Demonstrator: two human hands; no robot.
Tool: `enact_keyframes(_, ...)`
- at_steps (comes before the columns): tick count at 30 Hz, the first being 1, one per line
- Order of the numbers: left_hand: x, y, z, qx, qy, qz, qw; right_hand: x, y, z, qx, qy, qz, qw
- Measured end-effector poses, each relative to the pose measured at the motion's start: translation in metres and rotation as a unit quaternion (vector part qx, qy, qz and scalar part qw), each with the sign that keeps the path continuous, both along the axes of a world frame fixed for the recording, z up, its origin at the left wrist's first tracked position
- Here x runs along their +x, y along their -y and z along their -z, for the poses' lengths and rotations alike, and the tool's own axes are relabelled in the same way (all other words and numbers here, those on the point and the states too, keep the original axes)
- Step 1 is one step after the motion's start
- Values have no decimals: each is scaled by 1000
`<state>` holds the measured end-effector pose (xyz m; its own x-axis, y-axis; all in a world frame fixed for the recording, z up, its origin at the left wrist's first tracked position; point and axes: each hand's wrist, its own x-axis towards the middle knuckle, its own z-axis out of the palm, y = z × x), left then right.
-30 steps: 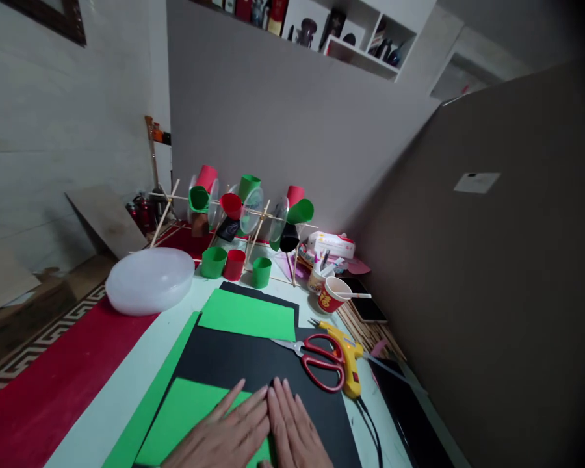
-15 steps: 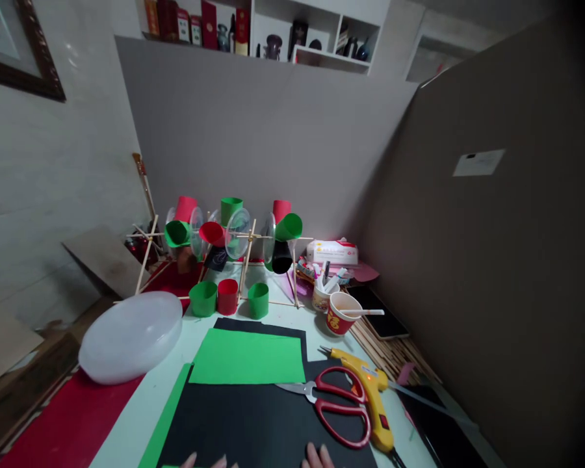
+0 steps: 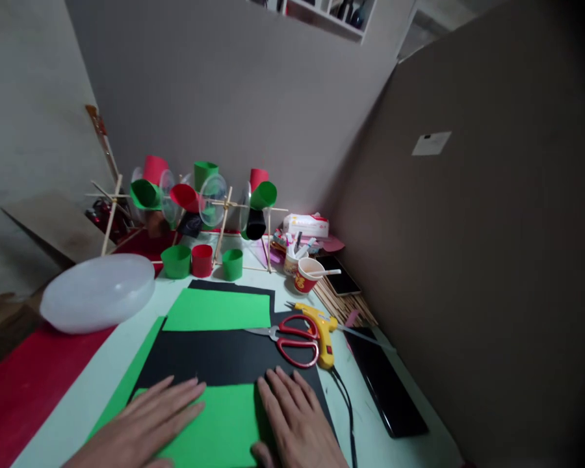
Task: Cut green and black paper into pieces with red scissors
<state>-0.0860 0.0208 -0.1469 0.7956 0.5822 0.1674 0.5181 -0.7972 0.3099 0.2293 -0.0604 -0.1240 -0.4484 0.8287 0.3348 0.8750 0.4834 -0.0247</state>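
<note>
My left hand (image 3: 149,419) lies flat with fingers stretched over the left part of a green paper sheet (image 3: 224,422). My right hand (image 3: 295,416) rests flat at that sheet's right edge, fingers extended, partly on the black paper (image 3: 199,357) beneath. Farther back on the black paper lies another green paper piece (image 3: 219,309). Red-handled scissors (image 3: 297,341), blades pointing left, lie just beyond my right hand. To their right is a yellow glue gun (image 3: 324,335) with its cord running toward me. Neither hand grips anything.
A stick frame with paper tubes and clear discs (image 3: 213,200) stands at the back, several short paper cups (image 3: 202,260) before it. A white translucent bowl (image 3: 100,292) is at left. Right are a red paper cup (image 3: 308,276), wooden sticks (image 3: 344,302) and a black phone (image 3: 387,383).
The view has tilted down and turned right, so the things sit higher and farther left. Both hands, earlier only fingertips at the bottom edge, now show on the near green sheet.
</note>
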Motion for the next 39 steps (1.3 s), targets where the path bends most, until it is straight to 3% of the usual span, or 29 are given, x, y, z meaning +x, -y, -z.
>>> enact_keyframes(3, 19, 0, -29, -53, 5, -40, 998, -10, -7, -39, -183, -17, 60, 981)
enact_keyframes(6, 43, -12, -53, -104, -43, -53, 992, -11, -17, -61, -220, -40, 60, 973)
enact_keyframes(11, 75, -28, -81, -114, -92, -17, 989, 1, -28, -61, -253, -115, 30, 960)
enact_keyframes(16, 95, -24, -94, -158, -111, 2, 981, 6, -29, -56, -259, -241, 10, 935)
enact_keyframes(21, 92, -32, -111, -202, -11, -13, 979, 12, -37, -64, -233, -404, 29, 884)
enact_keyframes(26, 81, -45, -153, -155, 60, 9, 986, 7, -47, -88, -243, -543, 37, 803)
enact_keyframes(29, 76, -46, -176, -152, 56, 15, 987, 3, -49, -105, -252, -587, 36, 769)
enact_keyframes(35, 68, -46, -199, -136, 57, 21, 989, 0, -48, -128, -287, -609, 20, 739)
enact_keyframes(39, 67, -49, -202, -116, 77, 20, 990, 0, -51, -136, -277, -589, 16, 759)
